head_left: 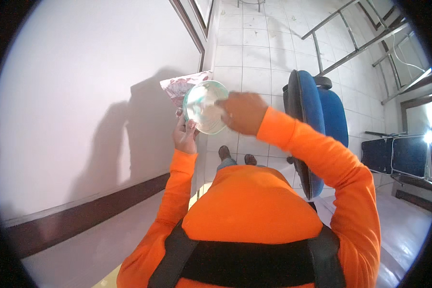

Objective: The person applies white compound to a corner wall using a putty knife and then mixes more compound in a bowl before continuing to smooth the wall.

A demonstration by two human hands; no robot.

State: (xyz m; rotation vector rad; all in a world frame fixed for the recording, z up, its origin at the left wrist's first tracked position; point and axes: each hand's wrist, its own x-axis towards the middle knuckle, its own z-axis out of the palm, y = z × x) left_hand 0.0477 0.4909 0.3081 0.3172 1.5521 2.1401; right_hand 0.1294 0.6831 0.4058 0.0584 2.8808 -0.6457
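Observation:
A round, see-through bowl (pixel 197 96) with a pale green rim is held up in front of me, tilted so that I look into it. Whitish and green patches show inside, but I cannot make out what they are. My left hand (pixel 186 135) grips the bowl from below, its thumb at the near edge. Over the bowl's right side, my right hand (pixel 245 113) is closed with its fingers curled in toward the inside; motion blurs the fingertips and hides what they hold, if anything. Behind the bowl's left side is a pink-and-white patterned sheet or packet (pixel 177 87).
A white wall (pixel 91 72) with a dark brown band stands close on my left. To my right is a blue padded chair (pixel 333 113). Metal frames (pixel 355 50) rise farther right, and dark chairs (pixel 393 156) stand beyond. The floor (pixel 257 55) is white tile.

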